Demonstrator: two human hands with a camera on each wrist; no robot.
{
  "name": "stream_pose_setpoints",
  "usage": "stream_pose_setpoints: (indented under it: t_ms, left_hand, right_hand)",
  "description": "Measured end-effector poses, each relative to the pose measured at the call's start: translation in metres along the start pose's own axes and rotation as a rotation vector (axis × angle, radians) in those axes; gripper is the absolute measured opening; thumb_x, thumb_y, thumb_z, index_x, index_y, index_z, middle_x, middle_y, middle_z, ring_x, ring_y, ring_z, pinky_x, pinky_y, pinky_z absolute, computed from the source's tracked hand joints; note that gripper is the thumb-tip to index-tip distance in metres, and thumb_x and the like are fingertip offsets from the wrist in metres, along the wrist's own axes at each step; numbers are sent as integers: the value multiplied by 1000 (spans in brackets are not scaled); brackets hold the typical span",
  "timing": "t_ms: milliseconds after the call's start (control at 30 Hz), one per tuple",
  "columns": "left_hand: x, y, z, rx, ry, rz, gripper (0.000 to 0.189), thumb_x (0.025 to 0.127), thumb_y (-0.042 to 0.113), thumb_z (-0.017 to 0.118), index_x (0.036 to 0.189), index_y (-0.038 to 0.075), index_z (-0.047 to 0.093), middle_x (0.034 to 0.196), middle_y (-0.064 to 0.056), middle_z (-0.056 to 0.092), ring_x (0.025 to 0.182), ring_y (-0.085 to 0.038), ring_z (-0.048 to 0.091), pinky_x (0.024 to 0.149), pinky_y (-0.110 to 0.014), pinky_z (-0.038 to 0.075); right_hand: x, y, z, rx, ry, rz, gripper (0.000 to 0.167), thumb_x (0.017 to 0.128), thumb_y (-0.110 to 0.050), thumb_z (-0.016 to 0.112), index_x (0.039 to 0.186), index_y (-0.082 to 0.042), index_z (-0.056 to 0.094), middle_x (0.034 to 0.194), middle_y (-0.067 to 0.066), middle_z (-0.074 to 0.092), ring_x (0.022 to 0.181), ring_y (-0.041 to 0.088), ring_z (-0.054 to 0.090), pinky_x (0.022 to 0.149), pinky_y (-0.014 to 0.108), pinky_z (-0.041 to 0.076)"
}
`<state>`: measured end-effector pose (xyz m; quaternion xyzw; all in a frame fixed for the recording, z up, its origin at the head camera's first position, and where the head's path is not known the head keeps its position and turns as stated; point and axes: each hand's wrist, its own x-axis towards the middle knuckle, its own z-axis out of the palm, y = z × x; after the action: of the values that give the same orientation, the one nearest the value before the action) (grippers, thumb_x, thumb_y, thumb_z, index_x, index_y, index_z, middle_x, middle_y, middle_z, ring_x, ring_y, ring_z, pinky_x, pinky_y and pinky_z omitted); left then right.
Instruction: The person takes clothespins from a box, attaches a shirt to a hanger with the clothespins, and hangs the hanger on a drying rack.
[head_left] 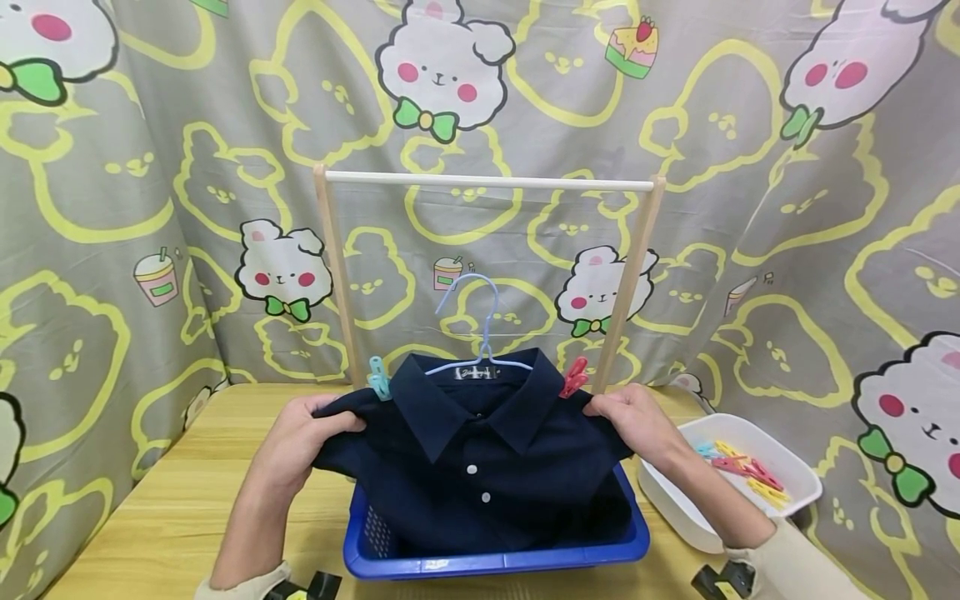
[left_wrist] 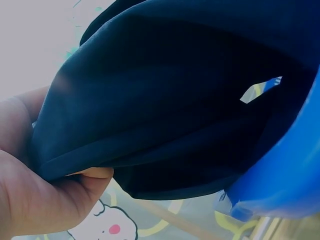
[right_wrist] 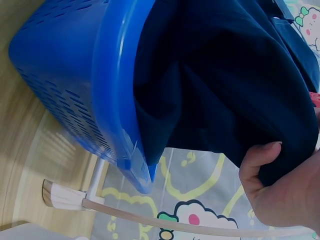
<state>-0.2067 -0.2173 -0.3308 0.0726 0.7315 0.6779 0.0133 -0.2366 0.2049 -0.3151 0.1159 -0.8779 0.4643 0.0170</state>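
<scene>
So the shirt (head_left: pixel 442 492) was up over the blue basket (head_left: pixel 495 563), lower part down inside it, hanger (head_left: pixel 486 348) at the collar, teal clip (head_left: pixel 379 381) and red clip (head_left: pixel 575 378) on the shoulders. The left hand (head_left: pixel 300 437) had its fingers pinching one sleeve, and the right hand (head_left: pixel 641 422) gripped the other. The rack (head_left: pixel 487 180) stood near the tabletop's (head_left: pixel 180 492) back edge, white tub (head_left: pixel 675 504) of pegs (head_left: pixel 738 468) toward the right edge.

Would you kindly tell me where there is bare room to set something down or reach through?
The table is bare between the left forearm and the curtain. An open gap lies below the rail, above the hanger. The centre is crowded with the shirt and blue basket; the white tub takes up the right.
</scene>
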Motion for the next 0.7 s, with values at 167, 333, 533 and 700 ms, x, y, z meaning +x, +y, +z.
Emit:
stream_pose_setpoints:
  t_ms: [167,333,533,700]
  left_hand:
    - [0,0,-1,2,1,-2,9,90,6,69,85,10,75,75,0,74,68,-15,73,66,-30,59]
    - [0,0,-1,0,2,10,8,90,6,70,86,9,76,75,0,74,67,-15,72,65,-30,59]
    - [0,-1,-1,5,12,19,6,90,7,71,88,9,76,76,0,74,69,-15,72,66,-30,59]
    - [0,-1,-1,29,31,43,7,92,11,72,86,8,75,75,0,72,67,-16,71,65,-31,59]
  right_hand:
    - [0,2,0,-6,6,0,37,98,-21,54,79,-2,80,87,6,78,82,11,68,77,25,54]
    - [0,0,1,-8,14,2,38,98,-21,54,75,-1,78,85,5,77,81,10,68,76,25,53]
    - [0,-2,1,-18,28,6,40,97,-21,55,70,-1,76,80,4,76,79,11,67,74,26,53]
    - [-1,-3,0,-21,40,3,37,97,-21,55,75,-2,79,84,6,77,81,12,68,74,26,53]
